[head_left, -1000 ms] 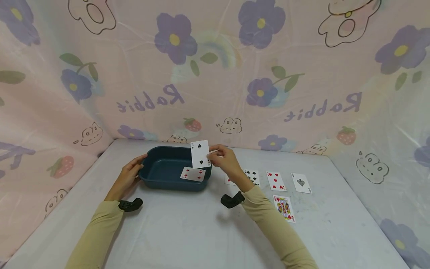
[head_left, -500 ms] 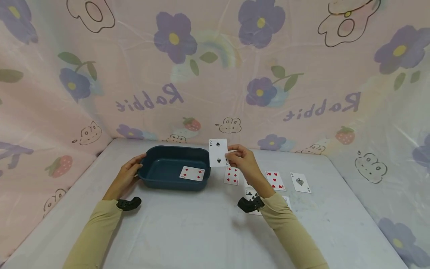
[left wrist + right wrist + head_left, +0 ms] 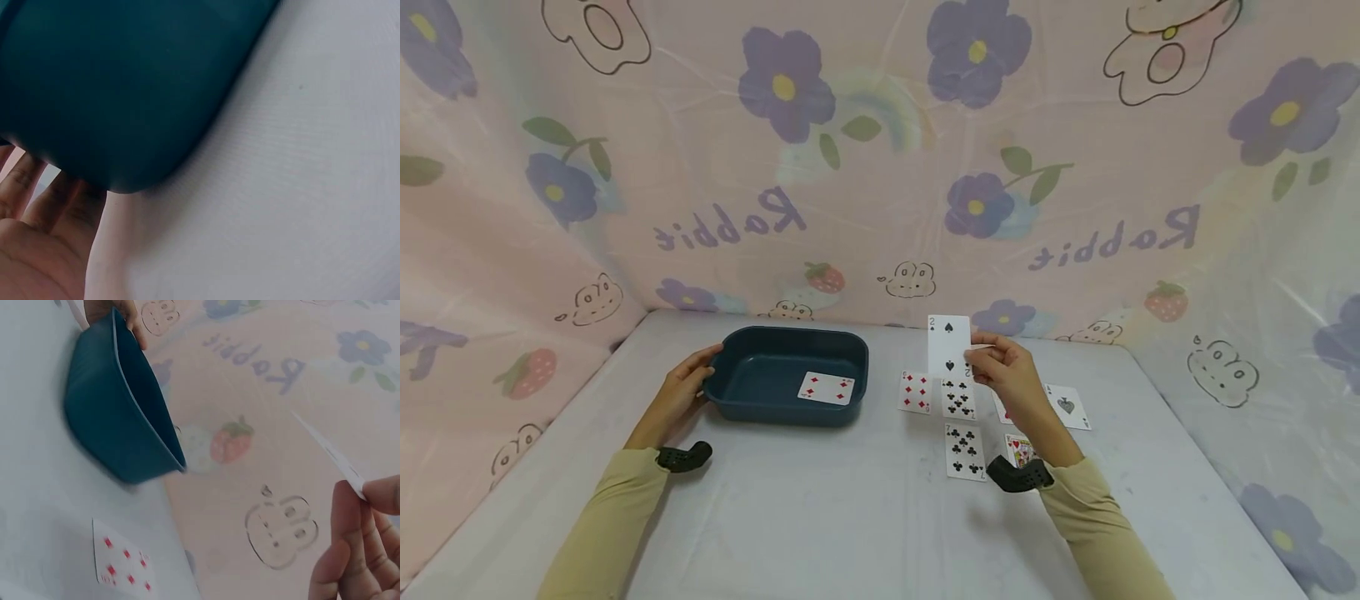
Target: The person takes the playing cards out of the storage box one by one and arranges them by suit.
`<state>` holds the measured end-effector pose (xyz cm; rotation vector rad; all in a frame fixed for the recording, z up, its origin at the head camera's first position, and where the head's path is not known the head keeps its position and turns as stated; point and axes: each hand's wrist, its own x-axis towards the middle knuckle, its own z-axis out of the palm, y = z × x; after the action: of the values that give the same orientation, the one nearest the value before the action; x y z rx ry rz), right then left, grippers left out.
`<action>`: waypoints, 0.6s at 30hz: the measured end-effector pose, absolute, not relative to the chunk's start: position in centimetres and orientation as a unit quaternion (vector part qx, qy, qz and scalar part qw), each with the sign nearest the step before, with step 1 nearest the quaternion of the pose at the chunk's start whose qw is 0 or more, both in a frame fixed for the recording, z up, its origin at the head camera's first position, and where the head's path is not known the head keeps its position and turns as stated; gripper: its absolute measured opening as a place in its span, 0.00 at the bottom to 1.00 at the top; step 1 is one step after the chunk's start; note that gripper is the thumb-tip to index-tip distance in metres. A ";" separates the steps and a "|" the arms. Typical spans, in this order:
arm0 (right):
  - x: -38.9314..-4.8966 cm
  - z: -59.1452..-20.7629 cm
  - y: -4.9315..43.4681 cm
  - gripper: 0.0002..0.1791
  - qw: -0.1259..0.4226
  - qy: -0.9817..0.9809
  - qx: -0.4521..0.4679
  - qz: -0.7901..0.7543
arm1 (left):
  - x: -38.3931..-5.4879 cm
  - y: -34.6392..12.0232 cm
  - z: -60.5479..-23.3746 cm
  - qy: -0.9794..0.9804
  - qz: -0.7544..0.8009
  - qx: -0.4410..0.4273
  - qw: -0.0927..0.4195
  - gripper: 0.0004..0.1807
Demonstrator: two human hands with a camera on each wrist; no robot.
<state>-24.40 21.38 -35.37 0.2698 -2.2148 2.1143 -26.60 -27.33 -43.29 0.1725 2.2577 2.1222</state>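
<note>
My right hand (image 3: 1011, 375) pinches a two of spades (image 3: 948, 343) between thumb and fingers, face toward the head camera, above the table cards. In the right wrist view the two of spades (image 3: 331, 453) appears nearly edge-on. My left hand (image 3: 677, 396) holds the left end of a dark teal rectangular bin (image 3: 775, 412); in the left wrist view its fingers (image 3: 47, 200) go behind the bin's wall. A four of diamonds (image 3: 826, 388) lies face up inside the bin, toward its right end.
Face up right of the bin lie a six of diamonds (image 3: 915, 392), a clubs card (image 3: 958, 400), a seven of clubs (image 3: 965, 452) and an ace of spades (image 3: 1067, 407). My right arm partly covers a king of hearts (image 3: 1019, 450) and another hearts card (image 3: 1002, 408). A patterned curtain (image 3: 865, 192) stands behind.
My right hand has carried the two of spades rightward, from above the bin's right end to above the table cards. My left hand has stayed at the bin.
</note>
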 end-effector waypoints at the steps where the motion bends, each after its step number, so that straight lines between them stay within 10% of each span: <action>1: -24.2 -35.3 21.8 0.18 0.037 -0.721 0.086 0.686 | -26.6 -27.3 -43.3 0.726 0.685 0.056 0.020 0.26; 18: -19.6 -35.2 29.4 0.12 0.074 -0.719 0.055 0.689 | -26.6 -27.4 -43.6 0.722 0.687 0.077 0.019 0.26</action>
<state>-19.60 29.36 -35.23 0.1652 -2.1568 2.0680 -26.58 -27.43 -43.56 0.2405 2.2428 2.1319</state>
